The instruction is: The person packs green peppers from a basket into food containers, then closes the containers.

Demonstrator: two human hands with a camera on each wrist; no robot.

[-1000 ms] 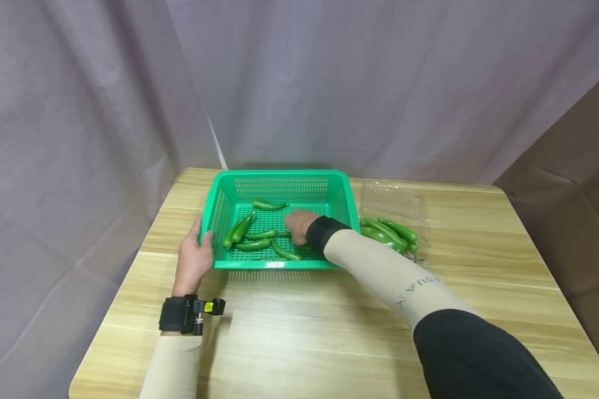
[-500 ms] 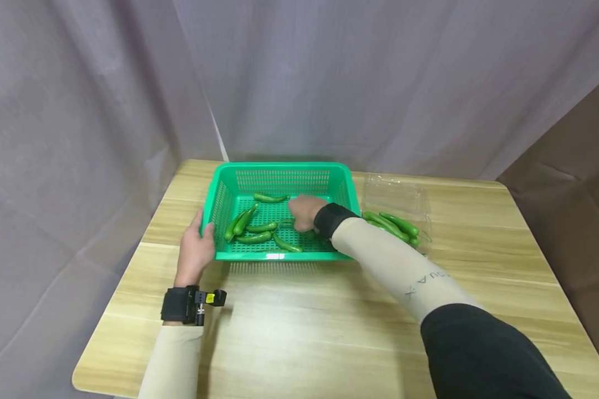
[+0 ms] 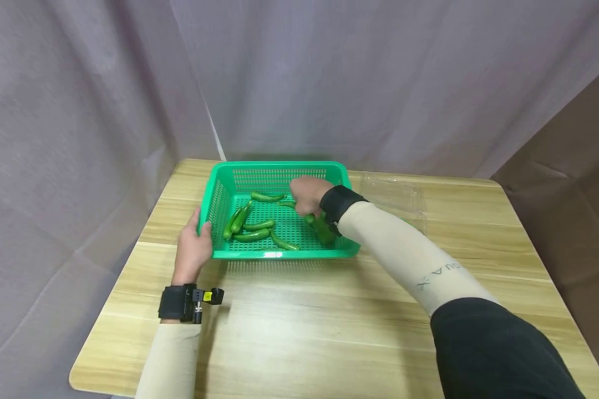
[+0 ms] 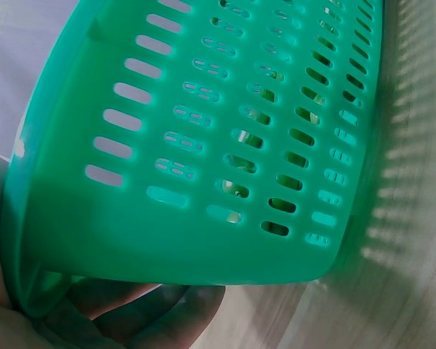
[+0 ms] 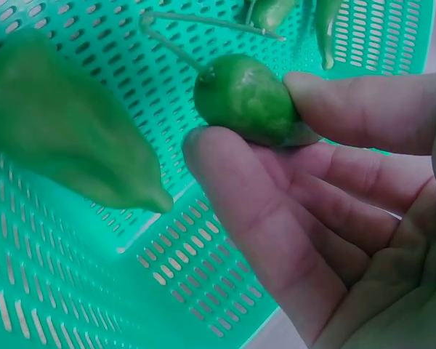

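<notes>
Head view: my left hand sits centre-left of the frame, gripping the near left corner of the green basket, thumb on the rim; the fingers are hidden under the basket wall. My right hand is in the basket's upper right part with fingers curled; what it holds is mostly hidden by the hand itself, only a green bit shows below it. My forearm covers the basket's right corner and much of the clear plastic tray at the right. Loose green peppers lie on the basket floor, left of centre.

Left wrist view: basket wall fills the frame. My fingers show at the bottom left, curled under the rim, partly cut off. Contents are only glimpsed through the slots.

Right wrist view: thumb and forefinger pinch a green pepper at its stem end, upper centre; the rest of it is cut off behind the fingers. A blurred larger pepper hangs at the left, over the basket floor.
</notes>
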